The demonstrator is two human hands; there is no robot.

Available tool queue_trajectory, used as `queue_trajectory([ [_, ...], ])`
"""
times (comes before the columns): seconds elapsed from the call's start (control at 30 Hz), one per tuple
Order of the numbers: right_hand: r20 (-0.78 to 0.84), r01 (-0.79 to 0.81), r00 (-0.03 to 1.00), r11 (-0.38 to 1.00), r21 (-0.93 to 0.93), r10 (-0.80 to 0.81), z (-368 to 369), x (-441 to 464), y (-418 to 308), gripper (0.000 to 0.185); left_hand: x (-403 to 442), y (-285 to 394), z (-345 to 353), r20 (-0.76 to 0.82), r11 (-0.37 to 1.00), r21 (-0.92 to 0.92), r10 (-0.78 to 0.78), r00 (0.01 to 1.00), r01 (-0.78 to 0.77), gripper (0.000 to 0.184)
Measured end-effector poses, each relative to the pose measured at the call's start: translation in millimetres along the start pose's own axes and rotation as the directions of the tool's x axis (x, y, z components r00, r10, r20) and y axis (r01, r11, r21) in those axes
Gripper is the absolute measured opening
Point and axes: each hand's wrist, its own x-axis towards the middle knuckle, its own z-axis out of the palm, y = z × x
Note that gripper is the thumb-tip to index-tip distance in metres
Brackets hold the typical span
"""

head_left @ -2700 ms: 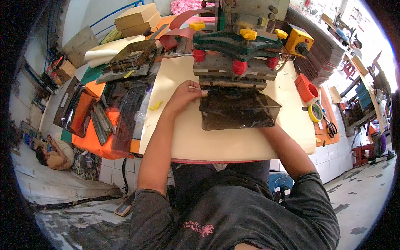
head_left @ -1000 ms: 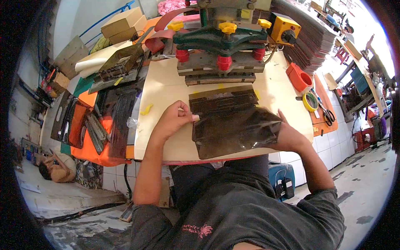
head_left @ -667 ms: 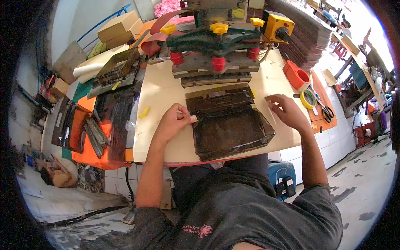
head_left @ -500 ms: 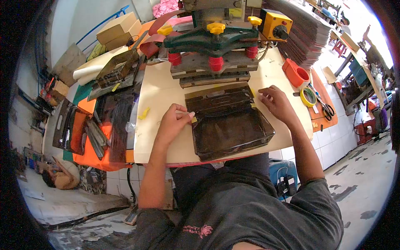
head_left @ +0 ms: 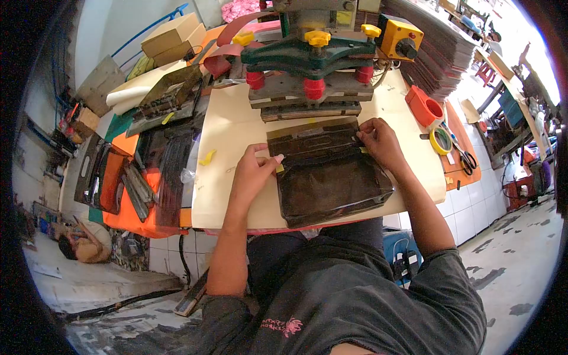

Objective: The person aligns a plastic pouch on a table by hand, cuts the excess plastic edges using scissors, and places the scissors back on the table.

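A dark translucent plastic piece (head_left: 331, 186) lies on the cream sheet (head_left: 228, 127), its narrower flap with a slot towards the press. Small yellow tape bits show at its left and right edges. My left hand (head_left: 254, 171) is at the left edge, thumb and fingertips pinched together beside a yellow bit; what lies between them is too small to tell. My right hand (head_left: 381, 142) has its fingers closed on the flap's right edge, near the upper right corner of the piece. Just beyond the flap is the lower plate of the press (head_left: 310, 111).
The green press arm (head_left: 307, 56) has yellow knobs. On the right are a yellow control box (head_left: 401, 38), a red tape dispenser (head_left: 424, 106), yellow tape (head_left: 440, 141) and scissors (head_left: 467, 161). Dark plastic pieces (head_left: 168, 160) and metal strips (head_left: 137, 190) lie left. A person (head_left: 86, 239) is at far left.
The plastic piece has come out from near the press and now lies flat, opened out. My right hand has let go of its near right side and moved up to the flap's right edge.
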Motion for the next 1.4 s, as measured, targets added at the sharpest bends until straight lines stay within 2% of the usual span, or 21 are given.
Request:
queue_trajectory([
  [0.13,0.011,-0.086,0.996,0.992,0.097,0.086,1,-1,-4,0.021,-4,5,-1,0.012,1.0,0.012,0.002,1.0,-0.002,0.062],
  [0.27,-0.019,-0.036,0.999,0.997,0.072,0.037,-2,-4,-8,0.021,-7,7,1,0.027,1.0,-0.021,0.011,1.0,-0.01,0.07],
  [0.33,0.024,-0.124,0.992,0.962,0.243,0.122,-6,-8,-12,0.024,-8,10,0,0.047,0.998,-0.055,-0.005,0.999,0.007,0.07],
  [0.4,0.053,-0.14,0.99,0.938,0.318,0.13,-7,-7,-4,0.027,-9,12,-2,0.067,0.996,-0.088,-0.02,0.998,0.026,0.071],
  [0.5,0.138,-0.181,0.982,0.87,0.459,0.131,-14,-5,3,0.032,-11,18,-5,0.115,0.99,-0.139,-0.015,0.993,0.031,0.067],
  [0.57,0.193,-0.208,0.973,0.826,0.523,0.123,-19,-3,10,0.034,-13,23,-6,0.178,0.982,-0.186,-0.006,0.984,0.039,0.049],
  [0.6,0.212,-0.205,0.972,0.819,0.536,0.105,-20,-3,15,0.036,-11,20,-7,0.179,0.982,-0.186,-0.006,0.984,0.04,0.049],
  [0.67,0.229,-0.202,0.97,0.812,0.548,0.086,-19,-3,21,0.038,-6,11,-10,0.28,0.994,-0.108,0.003,0.96,0.028,0.031],
  [0.73,0.209,-0.187,0.975,0.759,0.624,0.068,-17,-4,20,0.032,-11,19,-10,0.279,0.995,-0.098,0.005,0.96,0.023,0.027],
  [0.93,0.235,-0.236,0.967,0.697,0.677,0.099,-19,-5,16,0.016,-11,13,-9,0.268,0.985,-0.172,0.035,0.963,0.012,0.024],
  [1.13,0.19,-0.239,0.97,0.769,0.593,0.155,-22,-5,9,0.028,-12,11,-5,0.2,0.986,-0.165,0.054,0.978,-0.02,0.024],
  [1.27,0.156,-0.232,0.973,0.744,0.626,0.172,-20,-6,3,0.022,-13,10,-4,0.16,0.979,-0.194,0.1,0.982,-0.068,0.024],
  [1.4,0.08,-0.145,0.989,0.795,0.589,0.122,-25,-5,2,0.022,-16,11,-2,0.121,0.98,-0.184,0.102,0.987,-0.078,0.023],
])
